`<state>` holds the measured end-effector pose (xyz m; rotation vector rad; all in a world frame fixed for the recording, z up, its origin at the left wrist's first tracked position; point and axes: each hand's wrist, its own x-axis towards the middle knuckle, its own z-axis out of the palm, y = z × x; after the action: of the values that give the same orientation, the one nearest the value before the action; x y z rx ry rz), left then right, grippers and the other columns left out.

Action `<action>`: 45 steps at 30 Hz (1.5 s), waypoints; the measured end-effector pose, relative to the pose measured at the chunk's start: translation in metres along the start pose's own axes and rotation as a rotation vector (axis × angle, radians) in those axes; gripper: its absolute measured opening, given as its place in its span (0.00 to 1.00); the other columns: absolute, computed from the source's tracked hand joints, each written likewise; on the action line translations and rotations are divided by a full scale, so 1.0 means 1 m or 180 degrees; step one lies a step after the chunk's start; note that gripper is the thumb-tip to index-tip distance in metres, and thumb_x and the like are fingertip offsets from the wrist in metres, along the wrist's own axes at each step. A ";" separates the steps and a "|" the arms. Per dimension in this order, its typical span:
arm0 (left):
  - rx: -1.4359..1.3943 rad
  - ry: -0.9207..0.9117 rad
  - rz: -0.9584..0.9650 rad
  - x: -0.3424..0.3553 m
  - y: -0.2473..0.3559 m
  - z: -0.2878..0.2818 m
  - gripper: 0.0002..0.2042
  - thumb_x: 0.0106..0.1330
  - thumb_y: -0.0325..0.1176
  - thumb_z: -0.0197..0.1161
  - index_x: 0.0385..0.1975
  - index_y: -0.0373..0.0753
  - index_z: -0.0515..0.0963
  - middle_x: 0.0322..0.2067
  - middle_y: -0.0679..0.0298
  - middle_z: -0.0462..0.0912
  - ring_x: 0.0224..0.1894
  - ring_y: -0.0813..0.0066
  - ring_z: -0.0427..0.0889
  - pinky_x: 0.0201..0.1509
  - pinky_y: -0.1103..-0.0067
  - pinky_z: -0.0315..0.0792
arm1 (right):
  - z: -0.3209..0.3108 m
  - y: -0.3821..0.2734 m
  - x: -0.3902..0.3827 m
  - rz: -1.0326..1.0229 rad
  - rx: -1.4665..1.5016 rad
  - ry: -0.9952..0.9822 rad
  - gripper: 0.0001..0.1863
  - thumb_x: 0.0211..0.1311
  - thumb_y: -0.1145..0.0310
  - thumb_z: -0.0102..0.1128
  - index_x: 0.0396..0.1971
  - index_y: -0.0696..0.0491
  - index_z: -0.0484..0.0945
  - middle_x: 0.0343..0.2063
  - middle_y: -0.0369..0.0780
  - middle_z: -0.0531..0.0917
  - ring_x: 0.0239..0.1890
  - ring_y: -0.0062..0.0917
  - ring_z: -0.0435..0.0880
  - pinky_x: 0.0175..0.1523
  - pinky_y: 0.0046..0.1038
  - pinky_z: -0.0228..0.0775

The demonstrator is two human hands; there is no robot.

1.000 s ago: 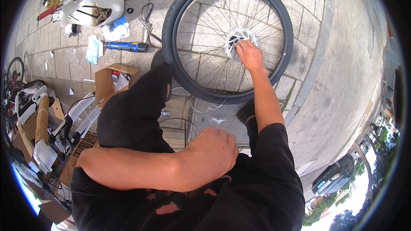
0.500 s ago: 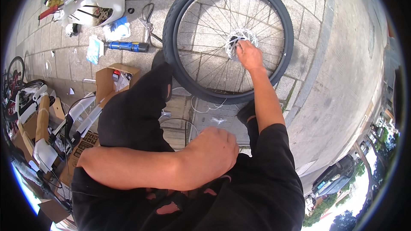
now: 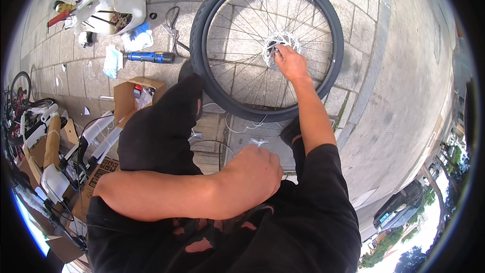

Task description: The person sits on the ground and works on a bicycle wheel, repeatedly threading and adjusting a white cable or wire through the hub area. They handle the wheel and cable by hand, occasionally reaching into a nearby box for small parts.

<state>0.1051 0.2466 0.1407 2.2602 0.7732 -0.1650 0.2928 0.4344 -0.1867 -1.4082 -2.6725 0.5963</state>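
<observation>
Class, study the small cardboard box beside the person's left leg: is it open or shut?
Open: nothing covers the top of the cardboard box, and small things show inside.

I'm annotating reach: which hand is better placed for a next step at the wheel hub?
Right hand, probably: it's at the brake disc; the left hand is short of the wheel.

two hands (image 3: 292,64), one foreground wheel (image 3: 198,50), one rotor (image 3: 269,48), one white jug (image 3: 124,4)
</observation>
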 end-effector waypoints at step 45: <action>-0.0107 0.0229 -0.0018 0.002 -0.002 0.009 0.15 0.59 0.32 0.63 0.43 0.28 0.82 0.32 0.60 0.81 0.36 0.68 0.80 0.37 0.75 0.70 | 0.007 0.011 0.005 0.0011 -0.0126 -0.0180 0.13 0.69 0.58 0.61 0.46 0.48 0.84 0.42 0.40 0.88 0.40 0.45 0.88 0.50 0.47 0.79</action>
<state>0.1067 0.2426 0.1326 2.2426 0.8143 -0.0730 0.2969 0.4412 -0.1978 -1.4271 -2.7410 0.5955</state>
